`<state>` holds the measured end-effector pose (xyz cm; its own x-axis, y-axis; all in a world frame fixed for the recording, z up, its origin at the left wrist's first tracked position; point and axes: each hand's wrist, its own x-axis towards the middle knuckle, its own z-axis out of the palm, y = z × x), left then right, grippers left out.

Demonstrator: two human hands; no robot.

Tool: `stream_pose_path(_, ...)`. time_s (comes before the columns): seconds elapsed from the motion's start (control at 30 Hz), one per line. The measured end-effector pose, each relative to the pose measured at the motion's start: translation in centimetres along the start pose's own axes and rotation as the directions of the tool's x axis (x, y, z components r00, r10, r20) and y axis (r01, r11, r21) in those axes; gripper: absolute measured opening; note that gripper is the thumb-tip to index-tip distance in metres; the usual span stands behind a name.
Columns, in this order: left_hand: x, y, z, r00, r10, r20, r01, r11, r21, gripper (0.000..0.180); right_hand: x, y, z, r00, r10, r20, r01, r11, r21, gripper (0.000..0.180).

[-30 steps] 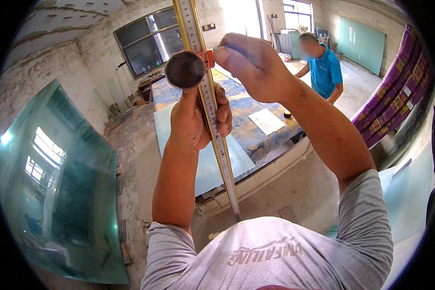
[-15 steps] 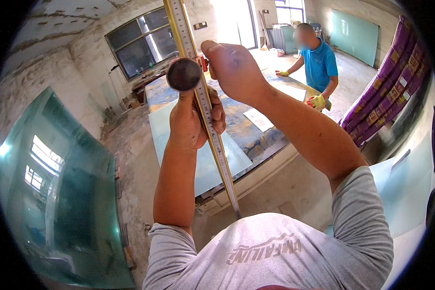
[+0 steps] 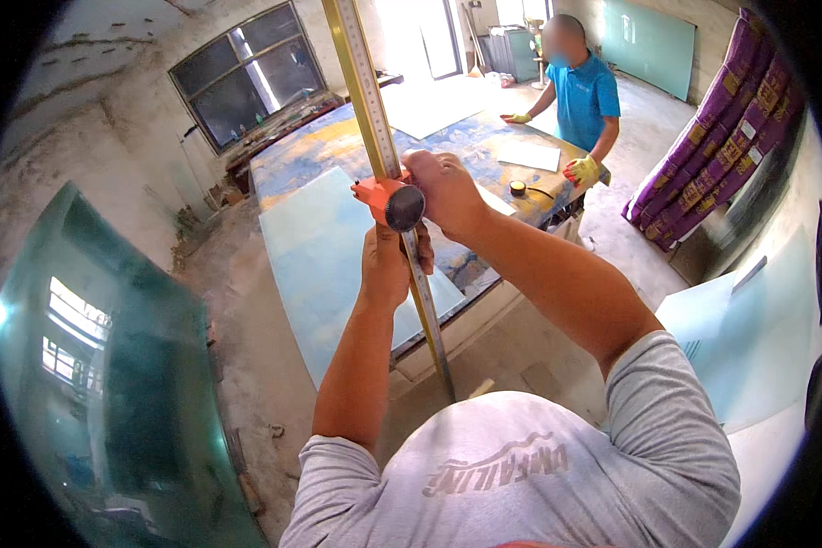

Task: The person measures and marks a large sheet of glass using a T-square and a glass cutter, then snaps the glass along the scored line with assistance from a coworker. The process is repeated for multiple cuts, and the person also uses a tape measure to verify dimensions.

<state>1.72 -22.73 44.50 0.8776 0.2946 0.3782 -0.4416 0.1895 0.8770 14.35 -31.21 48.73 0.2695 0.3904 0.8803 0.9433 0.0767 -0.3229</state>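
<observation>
A long yellow-and-silver ruler bar [image 3: 363, 91] runs upright from the top of the view down toward my shirt. An orange slider [image 3: 373, 194] with a dark round knob [image 3: 405, 208] sits on it. My left hand [image 3: 388, 265] is closed round the bar just below the slider, its thumb under the orange part. Beside the slider, my right hand [image 3: 447, 194] is closed with its fingertips at the bar, partly hidden by the knob. Behind and below lies a pale glass sheet [image 3: 306, 237] on a table with a blue-and-yellow patterned cover [image 3: 324, 146].
Across the table a person in a blue shirt [image 3: 584, 100] wears yellow gloves. White sheets [image 3: 530, 156] and a small round black-and-yellow thing [image 3: 518, 188] lie near them. A large glass sheet [image 3: 137, 365] leans at left; purple wrapped rolls [image 3: 703, 137] and pale panels [image 3: 749, 338] stand at right.
My hands and the slider sit lower and further right in the view. The slider has turned, showing its orange side. My right hand has come down beside it. The co-worker's gloves remain on the table.
</observation>
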Motion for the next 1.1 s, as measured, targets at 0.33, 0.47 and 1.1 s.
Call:
stream_pose_path(0.33, -1.1, -0.7, -0.2, 0.991, -0.132, -0.027, 0.128, 0.983, -0.13, 0.055, -17.4, 4.8, -1.2, 0.717, 0.335, 0.611, -0.695, 0.265, 0.669, 0.071)
stream_pose_path(0.47, 1.7, 3.9, 2.6, 0.994, -0.11, -0.001, 0.11, 0.991, -0.071, 0.063, -30.9, 4.0, 1.5, 0.398, 0.276, 0.875, -0.903, 0.289, 0.319, 0.08)
stream_pose_path(1.1, -14.7, -0.4, 1.9, 0.932, -0.358, -0.065, 0.347, 0.823, 0.449, 0.02, -12.9, 4.2, 3.8, 0.567, 0.192, 0.801, -0.822, 0.196, 0.535, 0.032)
